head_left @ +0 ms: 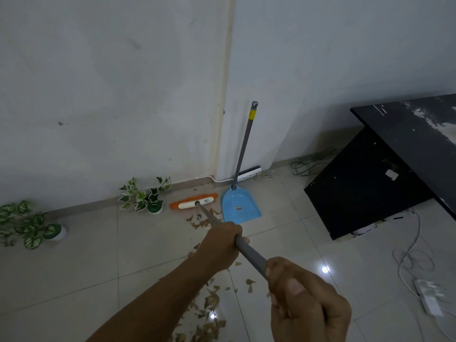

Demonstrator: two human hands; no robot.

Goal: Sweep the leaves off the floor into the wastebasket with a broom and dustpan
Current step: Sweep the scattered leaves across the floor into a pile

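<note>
Both my hands grip the grey handle of a broom (249, 253). My left hand (222, 245) holds it further down and my right hand (306, 302) holds it near me. The broom's orange and white head (193, 203) rests on the floor by the wall, left of a blue dustpan (240, 206). The dustpan's long grey handle (243, 149) leans against the wall corner. Dry brown leaves (201, 222) lie just in front of the broom head, and more leaves (209, 307) are scattered under my arms. No wastebasket is in view.
Two potted plants stand by the left wall, one (148, 196) next to the broom head, one (29, 225) at far left. A black desk (394, 164) fills the right side. White cables and a power strip (428, 296) lie on the tiles at right.
</note>
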